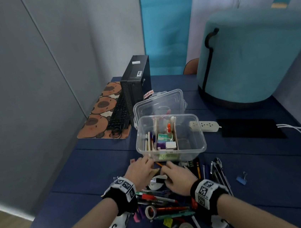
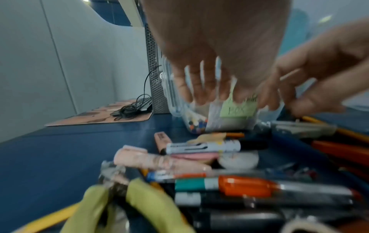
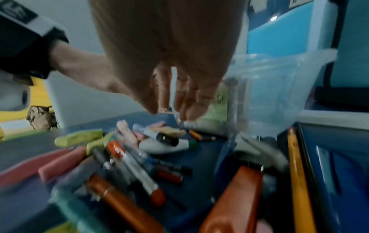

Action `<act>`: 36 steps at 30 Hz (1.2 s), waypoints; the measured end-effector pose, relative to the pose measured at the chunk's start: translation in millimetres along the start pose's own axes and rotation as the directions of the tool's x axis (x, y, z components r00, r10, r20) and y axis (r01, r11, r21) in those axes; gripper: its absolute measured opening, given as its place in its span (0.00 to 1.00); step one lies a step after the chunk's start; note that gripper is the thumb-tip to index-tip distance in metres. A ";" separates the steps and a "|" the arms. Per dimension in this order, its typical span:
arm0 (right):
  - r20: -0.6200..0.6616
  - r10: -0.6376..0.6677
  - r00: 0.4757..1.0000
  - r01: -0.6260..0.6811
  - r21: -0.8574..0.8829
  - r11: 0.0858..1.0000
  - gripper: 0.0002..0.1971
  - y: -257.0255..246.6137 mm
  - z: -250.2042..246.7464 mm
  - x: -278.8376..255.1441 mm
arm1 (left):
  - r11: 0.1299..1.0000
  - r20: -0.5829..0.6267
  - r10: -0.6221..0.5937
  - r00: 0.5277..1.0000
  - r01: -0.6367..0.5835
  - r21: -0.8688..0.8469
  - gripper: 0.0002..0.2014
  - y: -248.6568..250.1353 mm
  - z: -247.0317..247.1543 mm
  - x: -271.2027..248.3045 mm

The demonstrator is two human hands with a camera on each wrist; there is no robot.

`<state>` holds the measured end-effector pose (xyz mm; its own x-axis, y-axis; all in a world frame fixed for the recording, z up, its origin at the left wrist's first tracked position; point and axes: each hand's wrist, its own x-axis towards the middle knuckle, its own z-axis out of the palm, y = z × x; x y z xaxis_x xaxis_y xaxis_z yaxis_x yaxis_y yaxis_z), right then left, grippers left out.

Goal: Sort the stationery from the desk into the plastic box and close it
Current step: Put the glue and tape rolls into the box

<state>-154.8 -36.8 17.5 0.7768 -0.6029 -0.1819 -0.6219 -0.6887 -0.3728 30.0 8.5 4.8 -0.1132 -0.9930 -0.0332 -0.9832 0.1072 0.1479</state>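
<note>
Pencil (image 1: 158,164) lay slantwise before box (image 1: 201,146), between hands | right hand (image 1: 178,177) nearer, fingers loose, empty | left hand (image 1: 140,170) flat, empty.

Head view: even, dim indoor light, soft shadows, wide-angle bending at edges. Both wrist views: heavy motion blur, near items out of focus, strong distortion.

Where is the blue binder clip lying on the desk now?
In the head view the blue binder clip lies alone on the dark blue desk, right of the stationery pile and of the right hand.
</note>
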 end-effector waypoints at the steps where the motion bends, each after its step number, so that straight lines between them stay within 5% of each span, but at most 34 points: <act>1: 0.061 0.040 0.997 -0.039 -0.022 0.999 0.19 0.7 12.7 -0.9 | 0.997 0.074 -0.037 0.997 0.032 0.070 0.16 0.1 6.7 -4.6; 4: 0.159 0.132 0.979 -0.130 -0.022 0.991 0.30 -4.8 35.0 0.3 | 0.992 0.202 -0.081 0.976 0.060 0.107 0.22 4.0 15.7 -11.4; 7: 0.183 0.125 0.975 -0.112 -0.084 0.990 0.26 -15.3 45.2 1.2 | 0.992 0.260 -0.101 0.960 0.078 0.095 0.20 6.7 18.4 -14.3; 16: 0.067 0.221 0.973 -0.216 -0.083 0.973 0.28 7.7 36.7 16.3 | 0.962 0.182 -0.266 0.947 0.249 0.109 0.13 -0.1 22.4 -0.5; 20: 0.120 0.152 0.981 -0.131 -0.165 0.978 0.25 8.1 44.4 24.6 | 0.938 0.263 -0.345 0.901 0.342 0.058 0.19 -3.1 32.9 14.9; 29: 0.145 0.202 0.969 -0.173 -0.187 0.967 0.26 13.4 53.7 35.9 | 0.913 0.392 -0.394 0.831 0.402 0.067 0.30 -13.8 47.2 37.3; 36: 0.181 0.236 0.955 -0.225 -0.078 0.971 0.26 18.1 57.4 34.3 | 0.961 0.336 -0.269 0.903 0.274 0.032 0.17 -12.5 40.6 31.3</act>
<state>-133.7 -46.8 -47.7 0.6129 -0.6651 -0.4266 -0.7866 -0.5645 -0.2501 33.0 -21.9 -38.2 0.1139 -0.9086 -0.4018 -0.9805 -0.1679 0.1017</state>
